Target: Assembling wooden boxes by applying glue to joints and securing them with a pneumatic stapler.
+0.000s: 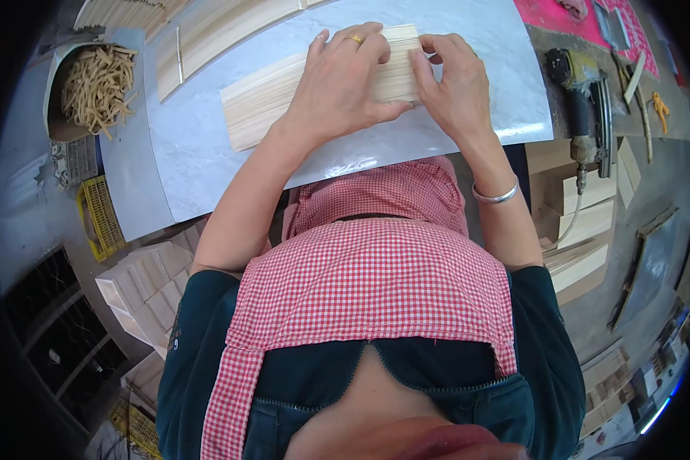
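A bundle of thin, pale wooden strips (264, 103) lies slantwise on the grey-white marbled tabletop (199, 165). Across its upper face rests my left hand (343, 80), the thumb along the near edge and the fingers bent toward the far edge, gripping the strips from above. At the bundle's right end, my right hand (456, 84) closes in, with thumb and curled fingers against the ends of the strips. Part of the bundle is hidden beneath the left hand.
Beyond it lie longer banded wooden strips (230, 34). An open box of tan rubber bands (100, 84) stands left. To the right are an air nail gun (579, 100) with its hose, and boxed wood pieces (586, 207). A yellow crate (100, 218) and stacked wood blocks (149, 287) sit lower left.
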`<state>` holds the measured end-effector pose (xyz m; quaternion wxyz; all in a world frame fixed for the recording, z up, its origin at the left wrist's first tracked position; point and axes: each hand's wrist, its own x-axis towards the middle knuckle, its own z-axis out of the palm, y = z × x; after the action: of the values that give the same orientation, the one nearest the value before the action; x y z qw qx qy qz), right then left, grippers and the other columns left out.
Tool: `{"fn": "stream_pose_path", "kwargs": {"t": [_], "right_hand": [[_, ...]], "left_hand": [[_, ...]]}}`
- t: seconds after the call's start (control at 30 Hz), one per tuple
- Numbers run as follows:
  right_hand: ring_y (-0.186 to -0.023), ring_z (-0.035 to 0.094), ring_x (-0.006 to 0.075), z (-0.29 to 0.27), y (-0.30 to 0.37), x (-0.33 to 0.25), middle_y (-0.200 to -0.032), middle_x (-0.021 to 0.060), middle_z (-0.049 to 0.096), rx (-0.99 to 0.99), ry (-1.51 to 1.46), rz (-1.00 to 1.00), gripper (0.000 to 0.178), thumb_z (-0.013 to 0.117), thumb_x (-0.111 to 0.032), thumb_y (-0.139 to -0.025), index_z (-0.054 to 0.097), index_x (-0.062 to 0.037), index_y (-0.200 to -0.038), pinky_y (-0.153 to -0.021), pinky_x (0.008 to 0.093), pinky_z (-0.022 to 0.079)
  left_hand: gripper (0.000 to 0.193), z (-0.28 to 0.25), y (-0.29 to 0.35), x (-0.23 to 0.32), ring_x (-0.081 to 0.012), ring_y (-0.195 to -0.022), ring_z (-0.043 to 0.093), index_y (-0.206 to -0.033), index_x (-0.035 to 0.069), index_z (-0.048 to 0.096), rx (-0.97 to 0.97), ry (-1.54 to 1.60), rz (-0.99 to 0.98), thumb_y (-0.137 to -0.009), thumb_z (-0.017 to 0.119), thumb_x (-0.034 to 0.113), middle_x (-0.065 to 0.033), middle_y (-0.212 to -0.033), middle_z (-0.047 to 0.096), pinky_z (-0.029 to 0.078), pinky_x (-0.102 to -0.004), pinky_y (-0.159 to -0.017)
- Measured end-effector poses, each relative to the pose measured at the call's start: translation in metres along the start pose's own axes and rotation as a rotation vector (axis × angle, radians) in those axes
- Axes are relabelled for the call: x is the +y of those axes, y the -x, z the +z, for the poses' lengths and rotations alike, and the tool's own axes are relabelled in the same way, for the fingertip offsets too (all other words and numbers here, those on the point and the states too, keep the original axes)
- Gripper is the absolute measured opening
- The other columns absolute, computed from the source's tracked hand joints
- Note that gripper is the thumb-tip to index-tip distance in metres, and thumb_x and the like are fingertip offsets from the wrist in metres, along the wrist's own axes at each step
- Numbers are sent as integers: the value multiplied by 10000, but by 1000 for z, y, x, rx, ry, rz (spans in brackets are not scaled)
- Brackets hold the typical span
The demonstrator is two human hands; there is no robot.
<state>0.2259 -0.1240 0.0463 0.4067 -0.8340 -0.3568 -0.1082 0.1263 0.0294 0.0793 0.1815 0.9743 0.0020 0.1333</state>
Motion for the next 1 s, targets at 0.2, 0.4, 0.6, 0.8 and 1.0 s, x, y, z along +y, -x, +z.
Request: {"fn": "stream_pose_path", "kwargs": {"t": [0.2, 0.4, 0.6, 0.8, 1.0], "right_hand": [[-766, 632, 194, 0, 3, -5, -945, 77, 686, -2, 41, -8, 168, 690, -87, -893, 710, -8, -1040, -697, 301, 512], [-754, 616, 192, -9, 11, 3, -931, 67, 677, 6, -135, 49, 151, 680, -68, -894, 708, -6, -1030, -703, 293, 501], [-752, 603, 183, -47, 34, 8, -888, 54, 661, -98, -266, 112, 140, 683, -41, -879, 707, -13, -1014, -718, 282, 489], [-723, 578, 190, -52, 36, -1, -840, 45, 642, -211, -107, 38, 84, 702, -23, -855, 710, -13, -938, -711, 293, 476], [-699, 550, 201, -54, 29, -1, -817, 43, 627, -258, -30, -22, 26, 713, -18, -837, 707, -13, -862, -695, 304, 461]], "left_hand": [[584, 11, -1, -10, -310, -1191, 540, -922, 98, 525, 92, 122, 67, -573, 912, 362, -129, -1320, 596, 360, -456, -1080], [575, 10, 0, -9, -313, -1186, 531, -901, 93, 526, 39, 151, 38, -554, 917, 333, -134, -1313, 590, 362, -441, -1069], [565, 4, -3, -6, -312, -1218, 515, -894, 100, 492, -3, 121, 42, -578, 921, 288, -121, -1391, 544, 388, -424, -1064], [560, 6, -2, -8, -308, -1225, 513, -880, 108, 486, -9, 100, 29, -578, 923, 281, -116, -1400, 538, 393, -422, -1061], [524, 5, -2, -6, -323, -1206, 513, -790, 94, 501, 0, 115, 21, -557, 924, 298, -161, -1359, 556, 364, -446, -1068]]}}
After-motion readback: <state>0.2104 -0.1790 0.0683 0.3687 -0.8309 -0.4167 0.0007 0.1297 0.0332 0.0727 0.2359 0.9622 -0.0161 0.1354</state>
